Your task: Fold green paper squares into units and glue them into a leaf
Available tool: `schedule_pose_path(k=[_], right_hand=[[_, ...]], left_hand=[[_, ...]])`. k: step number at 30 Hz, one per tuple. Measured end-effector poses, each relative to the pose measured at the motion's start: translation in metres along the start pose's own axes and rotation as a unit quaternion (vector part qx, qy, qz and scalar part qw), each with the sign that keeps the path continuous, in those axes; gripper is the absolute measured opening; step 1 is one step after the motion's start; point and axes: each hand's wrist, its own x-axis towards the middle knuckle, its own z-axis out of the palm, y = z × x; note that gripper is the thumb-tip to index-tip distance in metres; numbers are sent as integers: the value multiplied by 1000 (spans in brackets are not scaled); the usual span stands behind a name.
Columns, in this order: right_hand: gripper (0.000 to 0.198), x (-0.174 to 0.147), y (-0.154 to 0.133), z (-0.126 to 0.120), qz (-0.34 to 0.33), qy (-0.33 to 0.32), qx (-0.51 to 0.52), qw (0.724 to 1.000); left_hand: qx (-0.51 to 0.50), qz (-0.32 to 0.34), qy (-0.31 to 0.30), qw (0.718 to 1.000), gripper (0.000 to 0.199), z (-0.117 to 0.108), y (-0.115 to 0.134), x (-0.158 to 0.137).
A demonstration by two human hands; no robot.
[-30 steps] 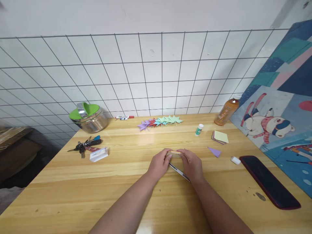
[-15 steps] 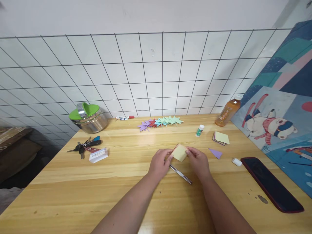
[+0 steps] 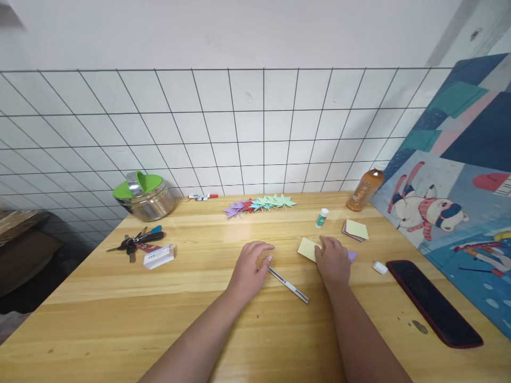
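Observation:
My left hand (image 3: pixel 250 270) rests over the table with thumb and forefinger apart, holding nothing. Beside its thumb lies a slim silver utility knife (image 3: pixel 289 285), slanting toward the right. My right hand (image 3: pixel 334 261) has its thumb and fingers on the right end of a pale yellow sheet of paper (image 3: pixel 307 249) low over the table; whether more sheets lie under it I cannot tell. A purple folded paper piece (image 3: pixel 352 256) shows partly behind that hand. Farther right sits a stack of paper squares (image 3: pixel 356 230), yellow on top.
A glue stick (image 3: pixel 322 217) and a tea-coloured bottle (image 3: pixel 364 190) stand behind. Folded paper leaves (image 3: pixel 259 204) and a marker (image 3: pixel 203 197) lie by the wall. At left are a pot (image 3: pixel 148 197), keys (image 3: pixel 138 242) and a small box (image 3: pixel 158 256); at right, an eraser (image 3: pixel 379 267) and phone (image 3: pixel 433 300).
My left hand has let go of the yellow paper and moved left. My right hand has carried the paper a little to the right, covering part of the purple piece. The view has shifted slightly.

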Motion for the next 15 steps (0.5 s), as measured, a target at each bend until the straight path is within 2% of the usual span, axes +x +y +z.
schedule_pose_path(k=[2, 3, 5, 7, 11, 15], right_hand=[[38, -1, 0, -2, -31, 44, -7, 999], [34, -2, -1, -4, -61, 44, -5, 997], [27, -5, -2, -7, -131, -8, -2, 991], [23, -10, -4, -9, -177, -70, -25, 981], [26, -18, -8, -11, -188, -108, -106, 970], [22, -18, -14, -16, -186, -125, -142, 964]], left_hand=[[12, 10, -27, 1000, 23, -16, 9, -7], [20, 20, -44, 999, 23, -24, 11, -12], [35, 28, -62, 997, 23, -37, 9, -25], [48, 18, -48, 998, 21, -44, -1, -39], [48, -16, 17, 999, 19, -40, -26, -59], [20, -6, -31, 999, 19, -33, -35, -62]])
